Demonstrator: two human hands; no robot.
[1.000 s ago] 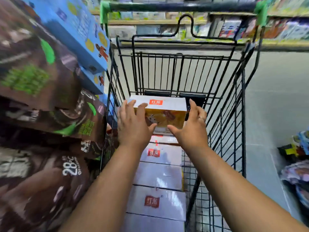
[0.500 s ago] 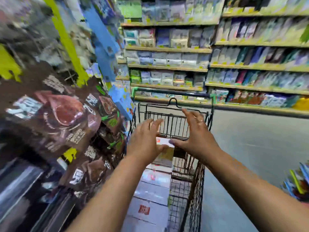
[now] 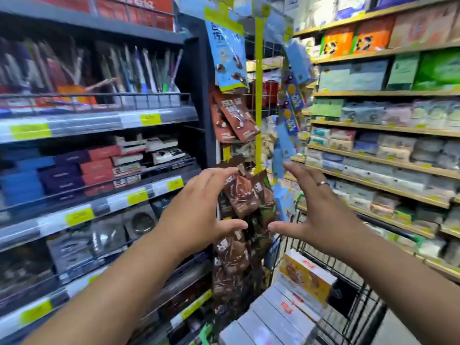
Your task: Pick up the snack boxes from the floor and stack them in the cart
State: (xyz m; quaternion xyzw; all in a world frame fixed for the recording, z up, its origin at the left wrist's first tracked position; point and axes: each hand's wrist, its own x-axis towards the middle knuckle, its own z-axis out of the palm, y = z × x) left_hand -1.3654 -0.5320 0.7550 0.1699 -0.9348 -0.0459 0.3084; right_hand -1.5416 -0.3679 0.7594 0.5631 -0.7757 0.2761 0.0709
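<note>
A row of flat white snack boxes (image 3: 281, 317) with small red labels lies side by side in the black wire cart (image 3: 358, 292), running along its left side towards the far end. On top of the row, at the far end, rests one more box (image 3: 307, 277), its white top marked with a red label and its yellow-orange side face printed with a snack picture, turned towards the cart's left wall.
</note>
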